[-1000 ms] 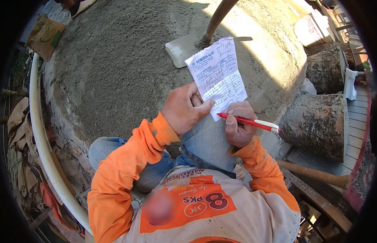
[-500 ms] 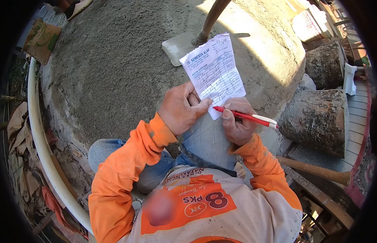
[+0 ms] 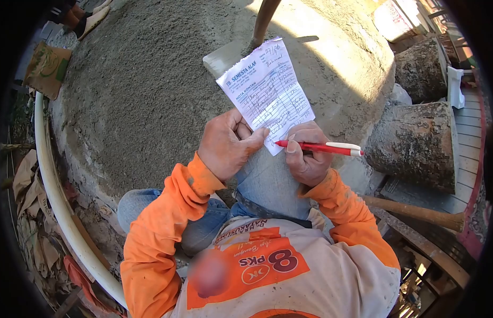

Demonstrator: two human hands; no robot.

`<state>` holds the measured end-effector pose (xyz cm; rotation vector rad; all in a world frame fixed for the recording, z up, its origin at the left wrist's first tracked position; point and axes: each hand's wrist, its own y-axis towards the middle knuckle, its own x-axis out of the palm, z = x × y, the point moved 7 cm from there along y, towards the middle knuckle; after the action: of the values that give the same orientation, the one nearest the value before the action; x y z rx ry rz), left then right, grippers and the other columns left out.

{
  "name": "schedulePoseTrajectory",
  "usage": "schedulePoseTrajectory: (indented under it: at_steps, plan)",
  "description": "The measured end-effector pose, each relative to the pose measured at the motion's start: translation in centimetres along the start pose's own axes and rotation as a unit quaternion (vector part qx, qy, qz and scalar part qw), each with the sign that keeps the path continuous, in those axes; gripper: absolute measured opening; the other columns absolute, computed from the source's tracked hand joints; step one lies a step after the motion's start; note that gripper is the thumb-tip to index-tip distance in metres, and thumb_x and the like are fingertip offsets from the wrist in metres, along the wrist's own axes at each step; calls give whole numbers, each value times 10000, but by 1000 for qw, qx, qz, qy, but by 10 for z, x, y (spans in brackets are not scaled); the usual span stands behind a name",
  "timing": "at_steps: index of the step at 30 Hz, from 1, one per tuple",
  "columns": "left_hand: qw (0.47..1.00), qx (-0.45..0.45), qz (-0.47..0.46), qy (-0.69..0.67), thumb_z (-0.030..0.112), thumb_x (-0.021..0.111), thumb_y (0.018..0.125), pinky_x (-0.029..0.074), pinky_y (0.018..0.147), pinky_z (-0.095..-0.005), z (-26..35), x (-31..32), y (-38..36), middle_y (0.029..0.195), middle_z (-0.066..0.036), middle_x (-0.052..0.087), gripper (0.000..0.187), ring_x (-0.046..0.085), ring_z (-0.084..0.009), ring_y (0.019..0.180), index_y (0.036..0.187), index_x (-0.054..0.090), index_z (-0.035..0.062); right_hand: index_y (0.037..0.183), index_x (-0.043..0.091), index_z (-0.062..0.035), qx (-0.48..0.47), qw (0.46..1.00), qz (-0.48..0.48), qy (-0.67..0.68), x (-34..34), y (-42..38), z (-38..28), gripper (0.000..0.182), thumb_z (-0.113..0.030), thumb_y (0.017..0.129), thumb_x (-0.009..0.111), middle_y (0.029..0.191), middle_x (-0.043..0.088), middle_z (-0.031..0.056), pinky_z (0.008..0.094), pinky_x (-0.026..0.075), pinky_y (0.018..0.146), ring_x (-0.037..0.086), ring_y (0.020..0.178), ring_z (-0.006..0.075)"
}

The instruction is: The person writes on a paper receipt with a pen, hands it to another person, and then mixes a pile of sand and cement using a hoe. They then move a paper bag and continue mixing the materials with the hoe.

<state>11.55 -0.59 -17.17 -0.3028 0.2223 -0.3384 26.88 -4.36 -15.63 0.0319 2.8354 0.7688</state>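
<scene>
A handwritten paper receipt (image 3: 267, 87) with blue print rests over my jeans-covered knee. My left hand (image 3: 225, 143) pinches its lower left edge between thumb and fingers. In my right hand (image 3: 309, 156) is a red pen (image 3: 323, 148) with a white clip, its tip touching the lower part of the paper. The fingers of that hand are closed around the pen and also lie against the receipt's lower right edge. Beyond the paper, a hoe (image 3: 225, 58) with a wooden handle lies on the grey mortar.
A wide heap of grey mortar (image 3: 140, 90) spreads ahead. Cut logs (image 3: 416, 143) stand on the right, near a wooden pole (image 3: 416, 212). A white pipe (image 3: 50, 175) curves along the left, below a torn paper bag (image 3: 47, 66). Another person's foot (image 3: 92, 21) shows at top left.
The receipt and both hands have shifted slightly left in view, and the paper leans a little more to the left. The pen lies flatter now. More of the other person's feet shows.
</scene>
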Motion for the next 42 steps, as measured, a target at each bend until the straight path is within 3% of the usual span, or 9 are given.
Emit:
schedulePoseTrajectory:
  at_steps: [17, 19, 22, 25, 26, 28, 35, 37, 42]
  plan:
    - [1000, 1, 12, -7, 103, 642, 732, 355, 460, -191, 1, -1, -1, 563, 21, 501, 241, 387, -17, 482, 930, 592, -25, 839, 475, -35, -20, 999, -19, -20, 5, 0, -3, 99, -29, 770, 546, 754, 535, 79, 270, 450, 598, 532, 664, 155]
    - [1000, -5, 14, -20, 103, 643, 730, 355, 461, -191, 1, -1, 0, 563, 20, 502, 241, 387, -17, 482, 928, 593, -25, 861, 438, -35, -15, 996, 58, -69, -3, -2, 1, 59, -71, 837, 478, 767, 493, 74, 227, 425, 539, 471, 581, 89]
    - [1000, -3, 15, 17, 99, 639, 734, 352, 463, -188, 3, -1, -1, 560, 26, 490, 240, 380, -15, 484, 934, 592, -25, 876, 417, -31, 48, 995, 83, -14, -6, -10, 13, 69, -80, 856, 461, 777, 476, 78, 199, 412, 475, 465, 537, 71]
    - [1000, 8, 5, 13, 94, 634, 738, 348, 458, -186, 3, 0, -1, 556, 30, 480, 237, 369, -13, 480, 940, 591, -22, 876, 412, -33, 39, 997, 73, -11, -7, -9, 12, 78, -98, 870, 456, 770, 466, 79, 174, 391, 430, 456, 514, 62]
    - [1000, 4, 7, 13, 92, 632, 741, 346, 457, -186, 4, 1, -1, 558, 31, 480, 235, 367, -13, 479, 941, 590, -23, 876, 412, -33, 38, 996, 76, -13, -7, -9, 10, 78, -98, 870, 456, 770, 466, 79, 174, 391, 430, 456, 514, 62]
    - [1000, 3, 9, 12, 91, 630, 744, 345, 457, -186, 4, 1, -1, 559, 31, 480, 232, 365, -13, 478, 942, 589, -24, 844, 455, -39, 74, 989, 113, 61, -10, -12, 13, 70, -47, 806, 513, 772, 517, 67, 254, 437, 601, 490, 656, 120]
    - [1000, 0, 6, 4, 98, 634, 754, 352, 464, -183, 3, 1, -1, 569, 36, 486, 234, 374, -13, 487, 940, 585, -35, 832, 468, -45, 24, 999, 30, 30, -9, -12, 3, 92, -48, 772, 538, 750, 539, 71, 265, 450, 600, 506, 639, 128]
    - [1000, 4, 4, 0, 99, 636, 754, 353, 464, -181, 4, 2, -1, 569, 36, 487, 232, 374, -13, 487, 936, 584, -35, 845, 454, -57, -31, 999, 3, -15, -5, -8, -2, 83, -104, 816, 516, 736, 519, 66, 236, 413, 550, 478, 600, 101]
    - [1000, -7, 3, -1, 102, 635, 755, 350, 460, -185, 3, 2, -1, 569, 33, 491, 220, 373, -15, 485, 923, 586, -32, 837, 460, -54, -24, 1000, -8, -13, -4, -8, -4, 74, -78, 793, 515, 740, 528, 69, 255, 421, 582, 484, 624, 116]
